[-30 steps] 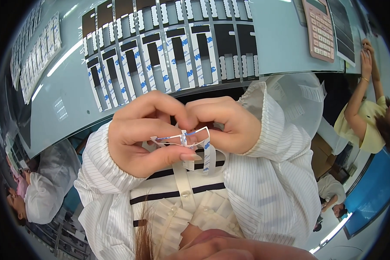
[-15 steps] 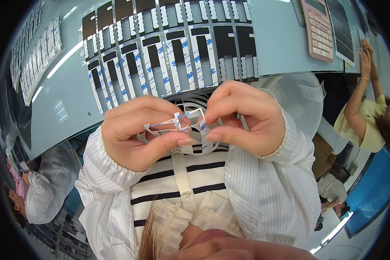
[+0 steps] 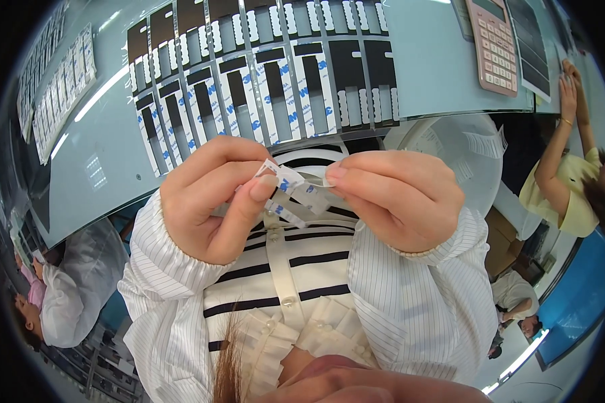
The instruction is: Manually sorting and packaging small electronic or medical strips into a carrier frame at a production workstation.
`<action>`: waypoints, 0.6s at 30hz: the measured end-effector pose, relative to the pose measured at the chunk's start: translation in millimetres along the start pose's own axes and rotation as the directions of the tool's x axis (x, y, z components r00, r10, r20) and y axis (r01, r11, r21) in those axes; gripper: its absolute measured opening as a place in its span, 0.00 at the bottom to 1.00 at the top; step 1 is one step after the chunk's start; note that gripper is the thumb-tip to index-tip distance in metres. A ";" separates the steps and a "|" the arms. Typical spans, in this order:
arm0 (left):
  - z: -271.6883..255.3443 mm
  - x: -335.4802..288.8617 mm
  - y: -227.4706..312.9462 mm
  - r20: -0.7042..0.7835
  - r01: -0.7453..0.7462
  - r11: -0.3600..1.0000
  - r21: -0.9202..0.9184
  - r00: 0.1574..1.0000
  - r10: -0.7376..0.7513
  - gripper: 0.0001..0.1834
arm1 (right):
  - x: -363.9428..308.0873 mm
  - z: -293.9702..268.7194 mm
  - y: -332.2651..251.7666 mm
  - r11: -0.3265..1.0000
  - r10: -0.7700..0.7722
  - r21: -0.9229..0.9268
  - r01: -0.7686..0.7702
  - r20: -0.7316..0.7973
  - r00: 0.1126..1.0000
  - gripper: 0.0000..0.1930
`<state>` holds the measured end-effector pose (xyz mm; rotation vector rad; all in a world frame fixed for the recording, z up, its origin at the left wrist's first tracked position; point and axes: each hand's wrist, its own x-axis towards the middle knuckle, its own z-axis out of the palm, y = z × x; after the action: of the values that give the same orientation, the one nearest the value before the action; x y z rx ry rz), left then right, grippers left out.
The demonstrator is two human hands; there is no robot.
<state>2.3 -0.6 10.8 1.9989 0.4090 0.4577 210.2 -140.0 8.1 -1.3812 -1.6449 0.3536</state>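
A thin white adhesive tape frame [image 3: 307, 198] with blue print on its backing is stretched between my hands, above the table's near edge and in front of my striped top. My left hand [image 3: 208, 198] is closed, pinching the frame's left end between thumb and fingers. On the other side my right hand [image 3: 407, 198] pinches a thin white strip at the frame's right end. Just beyond my hands lie rows of flat black pieces [image 3: 349, 67]. Several of them carry white and blue adhesive frames [image 3: 279, 97]; others have wavy-edged white strips.
Sheets of white adhesive pieces [image 3: 64, 91] lie on the glass-topped table [image 3: 423, 60] at the left. A pink calculator [image 3: 494, 50] rests at the far right. A pale, translucent bin [image 3: 477, 168] stands below the table's right edge. Other people sit at both sides.
The adhesive frame, seen nearly edge-on before, now shows its printed side, tilted down between my hands. My right hand has moved slightly right, and my left thumb has moved up.
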 end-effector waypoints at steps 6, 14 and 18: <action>-0.1 1.7 -1.5 -0.078 0.053 0.998 0.044 0.996 -0.049 0.04 | -1.3 -18.2 6.0 0.992 -0.127 -0.005 0.127 0.010 0.992 0.14; -1.0 0.2 -8.0 -0.106 -0.012 0.989 0.150 0.994 0.028 0.04 | -7.6 -46.3 15.3 0.821 0.390 0.540 -0.183 -0.299 0.871 0.07; 13.9 17.5 -1.5 0.139 -0.283 0.907 0.310 0.958 0.252 0.07 | 14.9 -51.6 34.8 0.741 0.625 0.384 -0.552 -0.093 0.775 0.09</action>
<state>24.1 -2.3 6.0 2.4070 0.1541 0.4851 273.1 -132.4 17.3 -1.5848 -0.8681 0.7889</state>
